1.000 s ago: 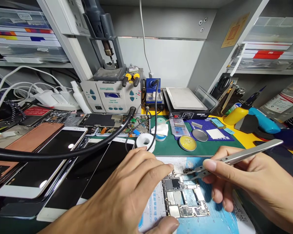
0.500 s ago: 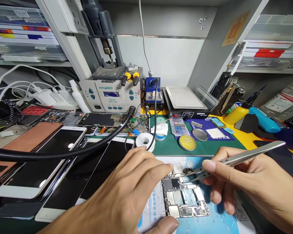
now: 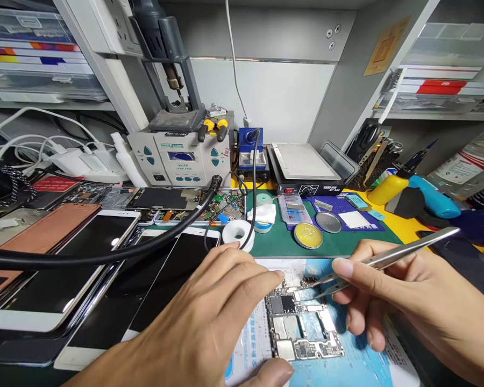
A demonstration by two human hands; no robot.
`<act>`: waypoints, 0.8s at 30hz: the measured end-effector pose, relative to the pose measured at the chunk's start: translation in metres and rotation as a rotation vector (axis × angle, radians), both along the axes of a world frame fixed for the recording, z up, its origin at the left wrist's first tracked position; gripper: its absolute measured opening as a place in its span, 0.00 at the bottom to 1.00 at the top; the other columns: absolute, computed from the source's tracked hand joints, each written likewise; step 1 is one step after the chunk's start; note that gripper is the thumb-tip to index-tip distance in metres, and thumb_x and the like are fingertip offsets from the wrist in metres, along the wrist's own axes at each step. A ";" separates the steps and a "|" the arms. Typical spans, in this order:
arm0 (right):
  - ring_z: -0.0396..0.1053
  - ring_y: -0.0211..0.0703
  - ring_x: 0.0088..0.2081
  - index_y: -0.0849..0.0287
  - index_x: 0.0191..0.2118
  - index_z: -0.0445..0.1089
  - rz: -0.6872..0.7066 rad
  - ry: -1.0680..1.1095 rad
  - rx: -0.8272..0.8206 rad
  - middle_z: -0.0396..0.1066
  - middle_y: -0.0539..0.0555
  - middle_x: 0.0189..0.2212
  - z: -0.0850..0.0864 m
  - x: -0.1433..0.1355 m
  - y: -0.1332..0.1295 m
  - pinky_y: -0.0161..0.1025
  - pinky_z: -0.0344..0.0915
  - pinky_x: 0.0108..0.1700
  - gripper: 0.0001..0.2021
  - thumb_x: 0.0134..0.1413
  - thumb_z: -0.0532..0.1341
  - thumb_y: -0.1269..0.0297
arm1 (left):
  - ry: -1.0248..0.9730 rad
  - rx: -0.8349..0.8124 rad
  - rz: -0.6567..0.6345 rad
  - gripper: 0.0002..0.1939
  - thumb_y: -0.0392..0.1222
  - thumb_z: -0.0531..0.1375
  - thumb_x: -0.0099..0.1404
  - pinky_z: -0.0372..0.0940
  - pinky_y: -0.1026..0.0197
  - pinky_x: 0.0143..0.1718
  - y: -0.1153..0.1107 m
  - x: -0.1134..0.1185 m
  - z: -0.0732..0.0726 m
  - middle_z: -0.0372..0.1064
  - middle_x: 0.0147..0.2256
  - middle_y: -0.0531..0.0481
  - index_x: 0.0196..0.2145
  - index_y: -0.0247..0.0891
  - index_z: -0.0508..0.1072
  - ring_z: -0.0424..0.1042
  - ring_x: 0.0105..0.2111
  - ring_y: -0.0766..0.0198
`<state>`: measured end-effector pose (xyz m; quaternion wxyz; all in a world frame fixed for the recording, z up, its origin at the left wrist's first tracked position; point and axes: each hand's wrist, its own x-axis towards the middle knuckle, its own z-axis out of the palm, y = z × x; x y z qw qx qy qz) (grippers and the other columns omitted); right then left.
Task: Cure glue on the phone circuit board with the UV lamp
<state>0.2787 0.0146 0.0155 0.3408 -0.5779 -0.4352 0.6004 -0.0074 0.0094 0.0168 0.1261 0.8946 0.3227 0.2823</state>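
Note:
My left hand (image 3: 221, 295) spans the left side of a phone logic board (image 3: 302, 306), its index fingertip at the upper left corner and its thumb by the lower left edge, steadying it. The board lies flat on a blue and white printed sheet (image 3: 363, 333). With thumb and fingers closed, my right hand (image 3: 391, 290) grips metal tweezers (image 3: 403, 249). The tweezer points are slightly apart over the board's upper part; whether they touch it I cannot tell.
Several phones and screens, including a white-framed screen (image 3: 92, 258), lie left, under a thick black hose (image 3: 145, 250) from the hot air station (image 3: 181, 156). Behind the board are a solder spool (image 3: 239, 235), an open flux tin (image 3: 308, 235) and a hot plate (image 3: 304, 164).
The tail of the tweezers has swung a little to the left, while their points stay over the same part of the board. The view has shifted slightly. My left hand keeps its place.

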 end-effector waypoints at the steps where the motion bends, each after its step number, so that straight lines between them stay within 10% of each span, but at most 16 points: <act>1: 0.75 0.46 0.15 0.56 0.24 0.82 -0.006 0.002 0.002 0.79 0.58 0.16 0.000 0.000 0.001 0.32 0.71 0.17 0.18 0.42 0.80 0.47 | 0.001 0.001 -0.004 0.27 0.45 0.69 0.68 0.63 0.54 0.67 0.000 0.000 0.000 0.75 0.55 0.50 0.61 0.40 0.68 0.71 0.59 0.57; 24: 0.75 0.46 0.15 0.54 0.20 0.80 -0.033 0.068 0.025 0.78 0.55 0.16 0.007 -0.011 0.000 0.33 0.72 0.15 0.15 0.36 0.83 0.54 | -0.012 0.053 -0.021 0.27 0.45 0.69 0.68 0.66 0.52 0.65 0.003 0.000 -0.002 0.77 0.55 0.49 0.61 0.38 0.68 0.72 0.59 0.55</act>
